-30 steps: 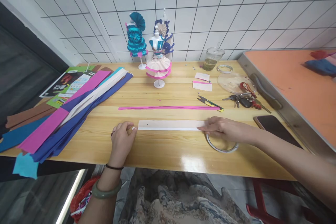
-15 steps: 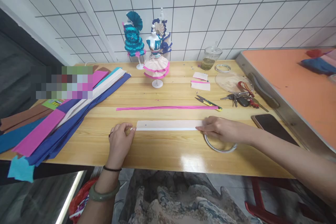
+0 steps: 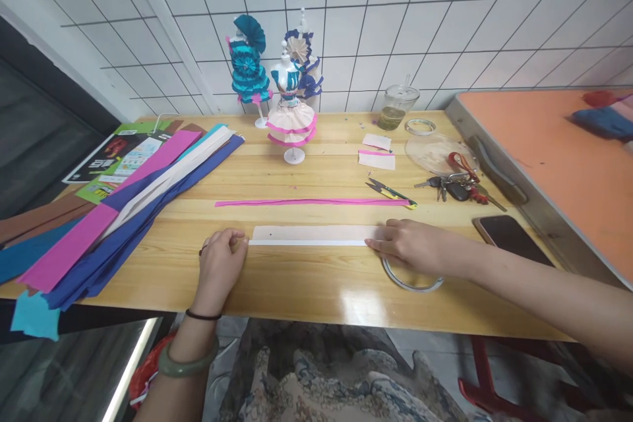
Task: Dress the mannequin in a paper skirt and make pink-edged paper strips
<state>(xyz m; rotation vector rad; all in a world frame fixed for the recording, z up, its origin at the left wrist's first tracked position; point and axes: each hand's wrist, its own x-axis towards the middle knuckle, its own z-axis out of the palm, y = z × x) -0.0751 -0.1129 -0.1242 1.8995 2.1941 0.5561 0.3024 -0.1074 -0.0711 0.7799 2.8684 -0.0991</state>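
A long white paper strip (image 3: 311,234) lies flat on the wooden table (image 3: 306,283) in front of me. My left hand (image 3: 217,264) is curled, its fingertips pinching the strip's left end. Over at the strip's right end, my right hand (image 3: 413,245) presses down with fingers closed together and partly covers a clear tape ring (image 3: 413,280). A thin pink paper strip (image 3: 311,202) lies parallel just beyond the white one.
Long crepe paper sheets (image 3: 123,211) in pink, white and blue spread at left. Three small dress mannequins (image 3: 289,109) stand at the back. Snips (image 3: 390,193), keys (image 3: 452,188), a phone (image 3: 512,237), a glass jar (image 3: 395,109) and an orange-topped table (image 3: 554,158) sit at right.
Both hands stay on the ends of the white strip. The view has shifted slightly; nothing on the table has visibly moved.
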